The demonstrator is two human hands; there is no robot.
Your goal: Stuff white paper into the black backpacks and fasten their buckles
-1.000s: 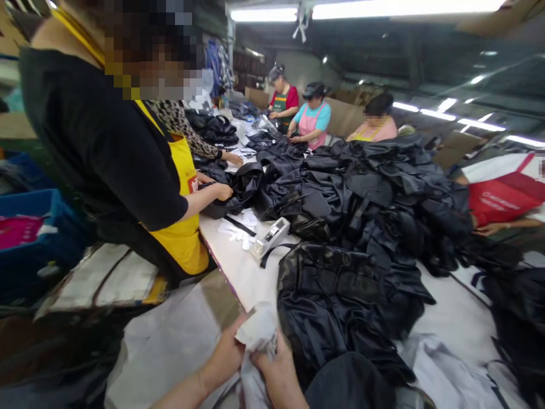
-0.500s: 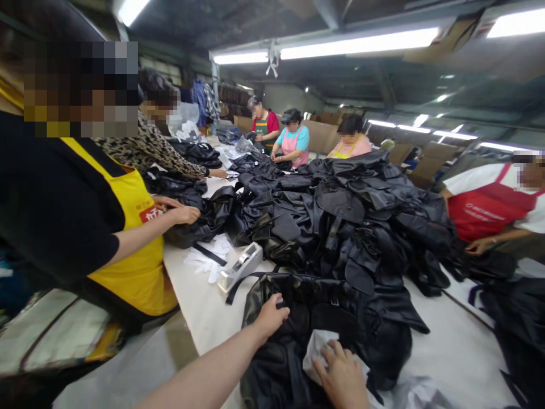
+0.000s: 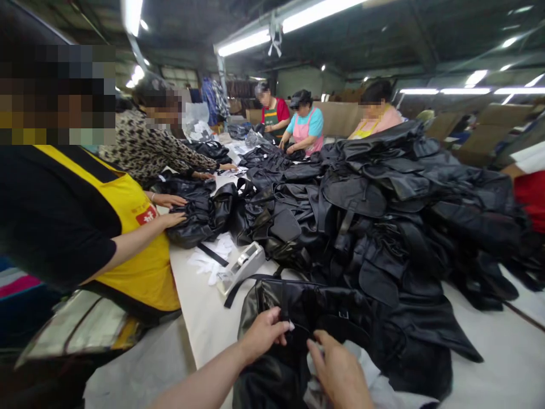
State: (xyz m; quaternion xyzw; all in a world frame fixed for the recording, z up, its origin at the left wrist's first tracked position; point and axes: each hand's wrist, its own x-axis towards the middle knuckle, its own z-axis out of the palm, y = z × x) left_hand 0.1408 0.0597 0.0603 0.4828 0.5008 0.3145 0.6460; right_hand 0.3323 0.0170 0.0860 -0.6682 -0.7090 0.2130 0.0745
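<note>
A black leather-look bag (image 3: 298, 295) with straps and a small buckle lies on the table right in front of me. My left hand (image 3: 263, 334) is over its upper left part, thumb and forefinger pinched on a small white scrap (image 3: 291, 325), too small to identify. Close by, my right hand (image 3: 338, 363) is over the bag's lower middle. Its other fingers are curled round a crumpled white cloth (image 3: 368, 363), while thumb and forefinger point towards the left hand. The palm hides part of the cloth.
A tape dispenser (image 3: 242, 267) stands beyond the bag, near white paper strips (image 3: 213, 258). A large heap of black bags (image 3: 374, 210) fills the table behind. At left, a co-worker in a yellow apron (image 3: 140, 250) has both hands on another bag (image 3: 198, 213). Other people work farther back.
My left hand has closed to a pinch with a white scrap at its fingertips. My right hand has lifted its thumb and forefinger towards it. The view has turned left.
</note>
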